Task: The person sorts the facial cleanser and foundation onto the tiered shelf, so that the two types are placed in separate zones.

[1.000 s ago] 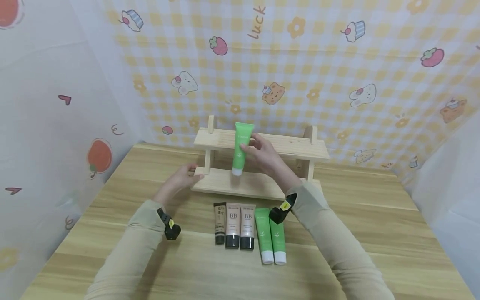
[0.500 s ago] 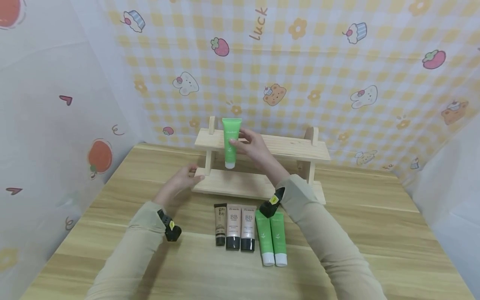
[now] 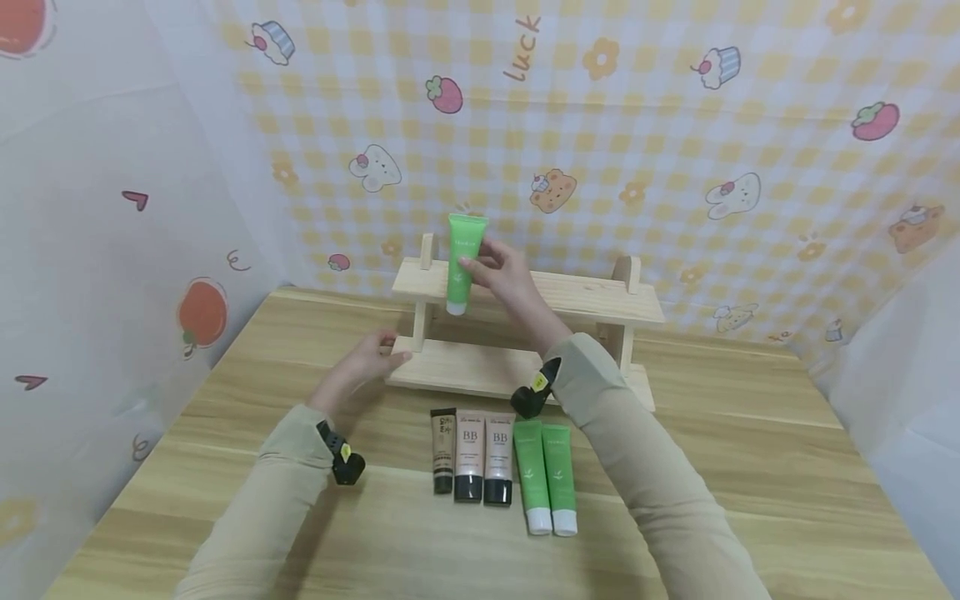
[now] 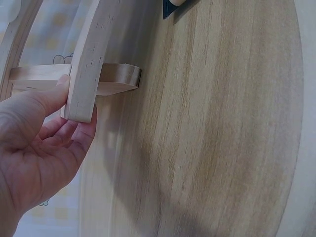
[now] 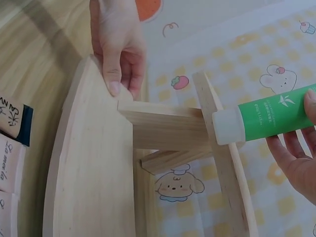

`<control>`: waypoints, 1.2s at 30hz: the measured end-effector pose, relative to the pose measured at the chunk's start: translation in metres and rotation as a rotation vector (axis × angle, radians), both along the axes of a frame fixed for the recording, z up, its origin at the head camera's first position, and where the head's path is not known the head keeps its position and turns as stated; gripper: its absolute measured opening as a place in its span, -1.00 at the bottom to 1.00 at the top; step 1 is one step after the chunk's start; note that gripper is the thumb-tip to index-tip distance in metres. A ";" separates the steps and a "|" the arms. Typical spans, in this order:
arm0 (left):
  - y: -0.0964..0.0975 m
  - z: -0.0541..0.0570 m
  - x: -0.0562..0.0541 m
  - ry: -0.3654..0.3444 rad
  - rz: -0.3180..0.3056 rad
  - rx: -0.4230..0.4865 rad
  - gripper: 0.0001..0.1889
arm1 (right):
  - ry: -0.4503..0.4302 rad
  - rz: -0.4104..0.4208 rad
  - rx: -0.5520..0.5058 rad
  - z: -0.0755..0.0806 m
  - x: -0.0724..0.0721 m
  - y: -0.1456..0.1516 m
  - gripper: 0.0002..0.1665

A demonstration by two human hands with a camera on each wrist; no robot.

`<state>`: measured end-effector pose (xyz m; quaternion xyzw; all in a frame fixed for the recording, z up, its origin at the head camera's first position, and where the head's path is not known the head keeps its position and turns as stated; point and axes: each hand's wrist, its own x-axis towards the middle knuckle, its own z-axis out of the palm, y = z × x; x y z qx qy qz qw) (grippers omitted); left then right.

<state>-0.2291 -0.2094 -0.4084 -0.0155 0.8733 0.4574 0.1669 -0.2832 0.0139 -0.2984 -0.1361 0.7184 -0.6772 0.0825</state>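
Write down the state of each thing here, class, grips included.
Raised green tube, capped, held cap-down
Other two green tubes, capped, lying down
Two BB tubes, capped, lying down
Brown tube, capped, lying down
Wooden rack, standing upright
Left grip, pinching the rack's lower board
Right grip, holding the raised green tube

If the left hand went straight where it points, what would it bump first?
Probably the left upright, just past the end of the lower shelf that the left hand holds; depth is hard to judge.

Left hand (image 4: 37, 153): thumb and fingers pinch the end of a pale wooden board (image 4: 88, 64).
Crosspiece (image 4: 119, 74): passes behind the board.
Tabletop (image 4: 217, 113): brown wood grain, partly shadowed.
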 end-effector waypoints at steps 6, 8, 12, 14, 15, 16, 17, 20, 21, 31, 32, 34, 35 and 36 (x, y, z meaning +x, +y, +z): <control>0.001 0.001 -0.001 -0.008 0.003 -0.013 -0.30 | 0.035 -0.017 -0.010 0.005 -0.004 -0.003 -0.46; 0.002 0.001 -0.002 -0.006 0.004 -0.014 -0.30 | 0.053 -0.024 -0.014 0.006 -0.005 -0.005 -0.47; 0.002 0.001 -0.003 -0.001 0.002 -0.010 -0.31 | 0.087 -0.049 0.009 0.007 -0.010 -0.009 -0.46; 0.003 0.000 -0.003 -0.002 0.006 -0.007 -0.31 | 0.098 -0.066 0.025 0.008 -0.012 -0.010 -0.45; 0.003 0.000 -0.002 -0.003 0.008 -0.009 -0.32 | 0.103 -0.074 0.033 0.008 -0.014 -0.011 -0.44; 0.004 0.000 -0.002 -0.006 0.012 -0.004 -0.32 | 0.106 -0.082 0.042 0.008 -0.015 -0.012 -0.44; 0.004 0.000 -0.002 -0.007 0.011 -0.003 -0.32 | 0.110 -0.089 0.051 0.008 -0.016 -0.012 -0.43; 0.006 0.000 -0.002 -0.015 0.018 -0.007 -0.32 | 0.118 -0.103 0.071 0.008 -0.020 -0.012 -0.43; 0.006 0.000 -0.002 -0.015 0.015 -0.006 -0.32 | 0.124 -0.108 0.081 0.008 -0.022 -0.011 -0.43; 0.005 0.004 0.000 -0.053 0.034 -0.022 -0.29 | 0.160 -0.118 0.132 0.002 -0.027 -0.011 -0.41; 0.005 0.004 0.001 -0.054 0.036 -0.022 -0.29 | 0.163 -0.117 0.136 0.001 -0.027 -0.012 -0.41; 0.004 0.004 0.001 -0.055 0.039 -0.019 -0.29 | 0.164 -0.117 0.146 0.000 -0.028 -0.013 -0.41; 0.004 0.003 0.001 -0.055 0.041 -0.017 -0.29 | 0.164 -0.118 0.151 0.000 -0.028 -0.014 -0.41; 0.003 0.003 0.001 -0.053 0.043 -0.015 -0.29 | 0.162 -0.120 0.156 0.000 -0.028 -0.015 -0.41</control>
